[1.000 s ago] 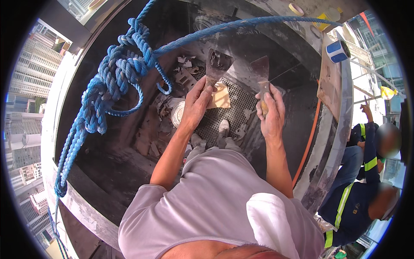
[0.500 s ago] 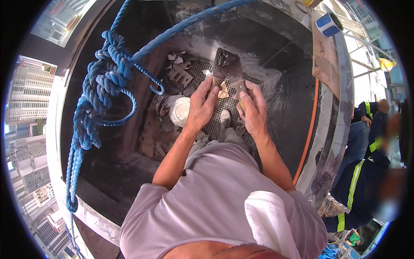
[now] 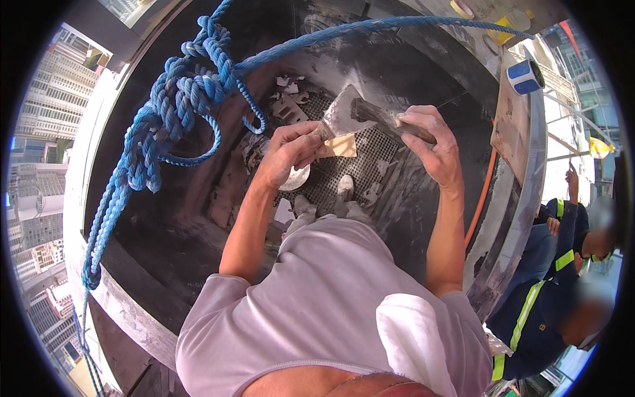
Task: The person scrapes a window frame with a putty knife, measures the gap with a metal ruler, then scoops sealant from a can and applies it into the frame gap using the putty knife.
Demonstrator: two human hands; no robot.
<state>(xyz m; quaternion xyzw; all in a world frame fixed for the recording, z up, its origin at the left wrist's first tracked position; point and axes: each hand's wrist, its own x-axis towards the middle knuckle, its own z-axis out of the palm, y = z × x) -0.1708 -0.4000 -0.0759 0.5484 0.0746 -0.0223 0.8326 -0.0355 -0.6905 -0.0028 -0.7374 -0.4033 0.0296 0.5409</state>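
Observation:
My left hand is closed round the handle end of a wide putty knife, its pale, smeared blade pointing up and to the right. Between the fingers and thumb of my right hand is a second putty knife, dark and tilted, its handle toward the palm. Its dark end lies against the face of the wide blade; whether they press together I cannot tell. Below the tools, a tan flat piece shows over the dark grating. My left wrist partly hides a white round bucket.
A knotted blue rope hangs at the left and stretches across the far side. An orange hose runs down the right wall. A blue-and-white container sits on the right ledge. Two people in dark reflective jackets are beyond it.
My hands have moved apart. The right putty knife has swung from upright to slanting across the left one's blade, which now shows its pale face. The view has shifted slightly.

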